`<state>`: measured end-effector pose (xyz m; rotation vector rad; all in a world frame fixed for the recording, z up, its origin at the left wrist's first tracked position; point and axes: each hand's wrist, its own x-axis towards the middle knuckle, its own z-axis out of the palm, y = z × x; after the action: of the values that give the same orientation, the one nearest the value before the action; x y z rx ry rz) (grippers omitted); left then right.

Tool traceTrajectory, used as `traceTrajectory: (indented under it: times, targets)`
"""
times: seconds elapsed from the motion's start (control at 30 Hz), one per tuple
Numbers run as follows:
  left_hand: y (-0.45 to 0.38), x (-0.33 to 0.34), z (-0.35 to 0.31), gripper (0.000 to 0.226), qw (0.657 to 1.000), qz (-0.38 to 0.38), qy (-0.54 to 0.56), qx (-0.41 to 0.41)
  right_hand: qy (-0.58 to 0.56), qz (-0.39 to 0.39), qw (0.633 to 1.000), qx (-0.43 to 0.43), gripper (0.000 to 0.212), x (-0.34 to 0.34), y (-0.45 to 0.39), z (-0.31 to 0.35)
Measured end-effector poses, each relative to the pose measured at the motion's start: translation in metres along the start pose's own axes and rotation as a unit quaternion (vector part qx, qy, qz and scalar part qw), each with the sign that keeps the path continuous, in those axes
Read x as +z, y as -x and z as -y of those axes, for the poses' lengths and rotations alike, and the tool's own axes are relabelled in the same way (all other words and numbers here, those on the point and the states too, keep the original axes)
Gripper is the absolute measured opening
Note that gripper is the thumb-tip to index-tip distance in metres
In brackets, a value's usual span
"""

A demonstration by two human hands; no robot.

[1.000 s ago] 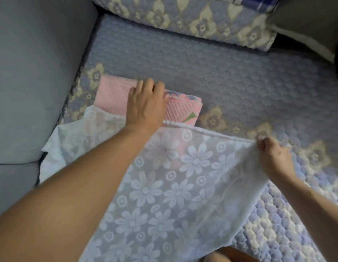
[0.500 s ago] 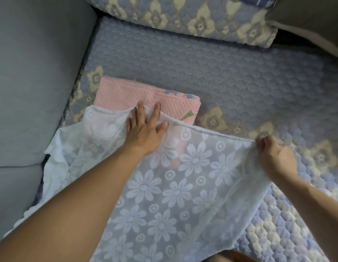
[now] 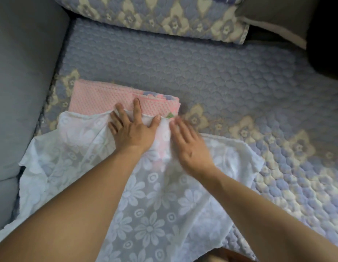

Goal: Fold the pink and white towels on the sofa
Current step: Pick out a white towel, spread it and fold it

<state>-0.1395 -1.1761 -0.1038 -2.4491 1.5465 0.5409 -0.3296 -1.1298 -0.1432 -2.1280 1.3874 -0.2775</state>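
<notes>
Both hands now flat on the white towel (image 3: 149, 201), right hand (image 3: 191, 146) released the corner it pinched before and moved beside left hand (image 3: 132, 131), fingers straight, sheer flower-pattern cloth spread on the quilted sofa cover (image 3: 221, 82), overlapping the folded pink towel (image 3: 100, 97).

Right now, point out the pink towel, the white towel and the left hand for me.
pink towel (image 3: 100, 97): head view, bare textured top of the folded towel.
white towel (image 3: 151, 214): head view, flowered middle between the forearms.
left hand (image 3: 132, 131): head view, back of the hand, flat on the white towel.
</notes>
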Motion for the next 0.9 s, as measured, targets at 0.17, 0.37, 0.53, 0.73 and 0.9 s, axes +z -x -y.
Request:
traceTrajectory:
  times: [0.17, 0.37, 0.53, 0.73, 0.9]
  targets:
    - [-0.004, -0.002, -0.002, 0.091, 1.000, 0.027, -0.006, -0.011, 0.146, 0.008, 0.988, 0.049, 0.048, -0.016, -0.001, -0.056]
    - [-0.011, -0.014, -0.013, 0.090, 0.997, 0.044, 0.033, -0.052, 0.107, -0.136, 0.943, 0.286, 0.019, -0.060, -0.005, -0.087]
    - [-0.013, -0.018, -0.016, 0.089, 0.996, 0.053, 0.045, -0.056, 0.071, 0.039, 0.938, 0.338, 0.037, -0.083, 0.063, -0.109]
    - [-0.011, -0.015, -0.014, 0.089, 0.997, 0.046, 0.034, -0.044, -0.246, 0.043, 0.889, 0.384, 0.027, -0.109, 0.107, -0.150]
    - [-0.008, -0.020, -0.014, 0.088, 0.998, 0.040, 0.009, -0.038, -0.410, -0.004, 0.805, 0.428, 0.020, -0.102, 0.111, -0.155]
